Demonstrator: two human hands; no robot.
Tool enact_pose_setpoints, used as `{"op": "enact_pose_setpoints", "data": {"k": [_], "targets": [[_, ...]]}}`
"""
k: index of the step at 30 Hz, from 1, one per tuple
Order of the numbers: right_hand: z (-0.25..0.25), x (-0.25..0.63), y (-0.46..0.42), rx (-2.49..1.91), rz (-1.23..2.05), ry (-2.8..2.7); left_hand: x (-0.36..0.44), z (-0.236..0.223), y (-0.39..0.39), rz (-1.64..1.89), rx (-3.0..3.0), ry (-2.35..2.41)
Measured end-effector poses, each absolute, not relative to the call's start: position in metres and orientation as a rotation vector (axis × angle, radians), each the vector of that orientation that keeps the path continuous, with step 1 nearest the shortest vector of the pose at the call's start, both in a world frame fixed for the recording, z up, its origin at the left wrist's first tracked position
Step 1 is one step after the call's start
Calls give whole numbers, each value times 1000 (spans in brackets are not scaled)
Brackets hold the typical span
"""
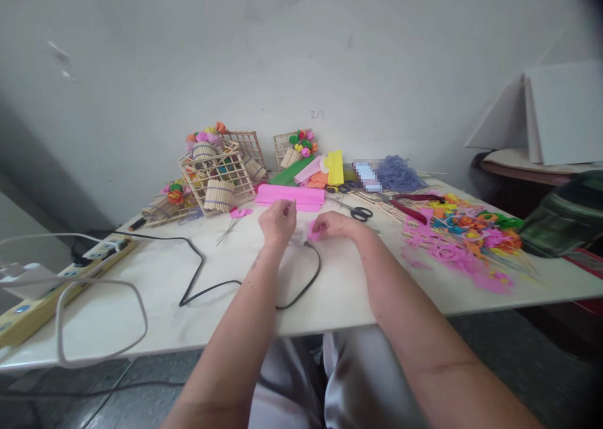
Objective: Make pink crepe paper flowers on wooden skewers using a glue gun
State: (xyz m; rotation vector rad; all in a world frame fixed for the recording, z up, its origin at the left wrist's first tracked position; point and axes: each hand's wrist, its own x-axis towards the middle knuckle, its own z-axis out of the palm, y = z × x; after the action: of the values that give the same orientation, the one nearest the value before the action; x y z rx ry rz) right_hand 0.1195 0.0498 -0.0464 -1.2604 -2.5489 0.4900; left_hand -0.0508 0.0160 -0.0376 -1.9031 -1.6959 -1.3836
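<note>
My left hand (277, 223) is above the middle of the table with its fingers curled into a pinch; what they hold, if anything, is too small to make out. Beside it, my right hand (333, 225) bends down with its fingertips closed on a small piece of pink paper (313, 232). Between the hands lies a pale, partly hidden object with a black cord (316, 272) running from it. Just behind my hands rests a folded strip of bright pink crepe paper (289, 195). Black-handled scissors (360, 213) lie to the right of it.
At the back left stand bamboo lattice frames (230, 178) with stick bundles and paper flowers. Colourful paper scraps (471, 234) and red-handled pliers (412, 210) lie on the right, near purple yarn (400, 173). A power strip (66, 291) with cords runs along the left.
</note>
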Motion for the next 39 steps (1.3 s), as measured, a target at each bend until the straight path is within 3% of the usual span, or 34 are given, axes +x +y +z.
{"op": "enact_pose_setpoints", "data": {"k": [22, 29, 39], "targets": [[-39, 116, 43, -1389, 394, -2537, -52, -44, 21, -1298, -1962, -1764], [-44, 124, 54, -1331, 249, -2256, -52, -40, 19, -1239, -1953, -1840], [-33, 119, 43, -1119, 478, -2046, -48, -42, 20, -1069, -2359, -1547]]}}
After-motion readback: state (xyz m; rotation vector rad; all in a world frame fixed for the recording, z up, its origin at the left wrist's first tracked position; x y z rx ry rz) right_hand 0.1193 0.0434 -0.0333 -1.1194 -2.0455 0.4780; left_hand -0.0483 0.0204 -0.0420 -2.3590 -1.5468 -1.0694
